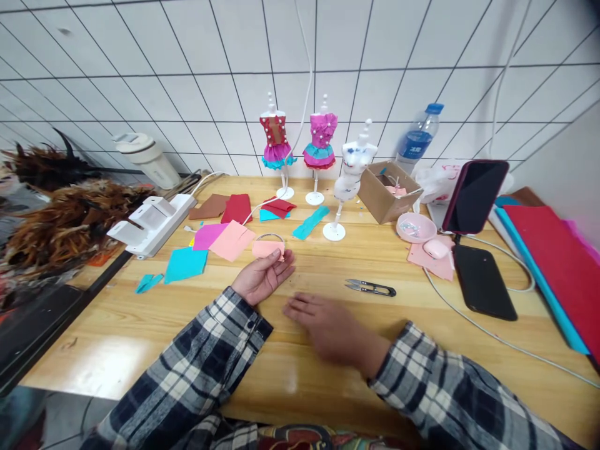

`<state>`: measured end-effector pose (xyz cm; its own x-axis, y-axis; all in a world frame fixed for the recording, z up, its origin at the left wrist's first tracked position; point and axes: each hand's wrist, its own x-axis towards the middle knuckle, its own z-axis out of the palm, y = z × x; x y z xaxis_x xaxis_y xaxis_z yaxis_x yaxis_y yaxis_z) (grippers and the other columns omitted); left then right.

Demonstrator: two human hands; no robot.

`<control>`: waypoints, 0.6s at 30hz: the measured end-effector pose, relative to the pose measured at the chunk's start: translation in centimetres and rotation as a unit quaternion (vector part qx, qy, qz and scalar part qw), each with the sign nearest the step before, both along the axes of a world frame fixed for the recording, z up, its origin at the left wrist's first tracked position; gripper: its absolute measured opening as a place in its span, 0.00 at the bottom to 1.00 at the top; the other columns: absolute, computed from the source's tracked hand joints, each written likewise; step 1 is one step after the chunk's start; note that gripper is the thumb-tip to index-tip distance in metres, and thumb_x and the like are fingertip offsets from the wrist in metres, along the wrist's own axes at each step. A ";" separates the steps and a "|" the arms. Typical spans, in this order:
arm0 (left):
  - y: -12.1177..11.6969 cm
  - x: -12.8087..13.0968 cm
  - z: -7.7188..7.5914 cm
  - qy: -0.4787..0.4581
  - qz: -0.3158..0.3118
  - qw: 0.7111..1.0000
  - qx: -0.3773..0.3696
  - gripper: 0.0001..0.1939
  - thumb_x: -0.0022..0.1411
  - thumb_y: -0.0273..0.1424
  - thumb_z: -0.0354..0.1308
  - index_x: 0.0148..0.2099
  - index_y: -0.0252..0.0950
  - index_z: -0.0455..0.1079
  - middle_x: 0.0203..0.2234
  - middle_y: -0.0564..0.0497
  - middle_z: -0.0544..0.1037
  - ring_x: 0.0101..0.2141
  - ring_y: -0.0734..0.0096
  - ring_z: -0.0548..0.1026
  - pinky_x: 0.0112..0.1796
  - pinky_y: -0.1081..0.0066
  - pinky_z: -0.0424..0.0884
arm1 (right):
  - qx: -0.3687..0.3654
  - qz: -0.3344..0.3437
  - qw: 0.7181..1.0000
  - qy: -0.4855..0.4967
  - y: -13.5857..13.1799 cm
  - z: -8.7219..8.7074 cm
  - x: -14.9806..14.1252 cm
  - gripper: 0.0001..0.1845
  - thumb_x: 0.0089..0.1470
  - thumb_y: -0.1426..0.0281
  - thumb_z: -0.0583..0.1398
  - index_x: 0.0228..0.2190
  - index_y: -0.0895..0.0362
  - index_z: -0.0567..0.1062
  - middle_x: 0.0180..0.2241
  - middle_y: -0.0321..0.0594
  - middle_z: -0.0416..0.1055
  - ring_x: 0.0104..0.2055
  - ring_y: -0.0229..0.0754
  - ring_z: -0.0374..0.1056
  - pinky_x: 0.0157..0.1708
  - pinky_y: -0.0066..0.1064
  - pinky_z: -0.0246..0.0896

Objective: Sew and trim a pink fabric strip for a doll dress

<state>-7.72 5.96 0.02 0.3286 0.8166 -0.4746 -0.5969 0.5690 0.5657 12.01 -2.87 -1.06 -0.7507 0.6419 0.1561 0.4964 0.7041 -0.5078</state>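
My left hand (265, 277) is palm up over the table, its thumb pressing a small pink piece of sheet material (268, 250) against the fingers. A thin dark ring-like loop (270, 236) shows just behind that piece. My right hand (328, 328) lies low over the wood, palm down, fingers stretched out and slightly blurred, with nothing visible in it. To its upper right are thread snips (370, 287). A larger pink sheet (232, 240) lies left of the held piece, and a turquoise strip (310, 222) lies beyond it to the right.
Two dressed mini mannequins (276, 134) and a bare white mannequin (357, 156) stand at the back. A cardboard box (382, 200), pink bowl (415, 227), phone (485, 281) and trailing cable are at right. A power strip (162, 222) and feathers (84, 219) are at left.
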 end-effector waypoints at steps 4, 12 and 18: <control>0.0 -0.1 0.1 -0.008 0.006 1.000 -0.015 0.02 0.63 0.24 0.59 0.38 0.32 0.73 0.35 0.49 0.80 0.39 0.71 0.80 0.46 0.67 0.76 | 0.004 0.106 0.994 -0.012 -0.5 0.1 0.8 0.25 0.60 0.76 0.52 0.58 0.65 0.67 0.60 0.52 0.64 0.66 0.47 0.54 0.66 0.41 0.50; 0.0 -0.4 -0.1 -0.019 0.007 0.999 -0.026 0.04 0.64 0.24 0.58 0.36 0.32 0.73 0.36 0.48 0.80 0.39 0.70 0.80 0.45 0.68 0.76 | -0.061 0.103 0.993 -0.014 -1.0 1.9 4.9 0.24 0.60 0.75 0.53 0.57 0.67 0.69 0.58 0.52 0.68 0.64 0.44 0.59 0.65 0.36 0.52; 0.1 -0.3 -0.4 -0.005 -0.008 1.000 -0.015 0.06 0.64 0.22 0.57 0.34 0.29 0.73 0.34 0.47 0.80 0.39 0.70 0.79 0.48 0.66 0.74 | -0.007 -0.001 1.000 0.031 -4.8 -0.3 5.9 0.20 0.62 0.79 0.50 0.51 0.59 0.73 0.50 0.46 0.75 0.55 0.44 0.67 0.54 0.38 0.66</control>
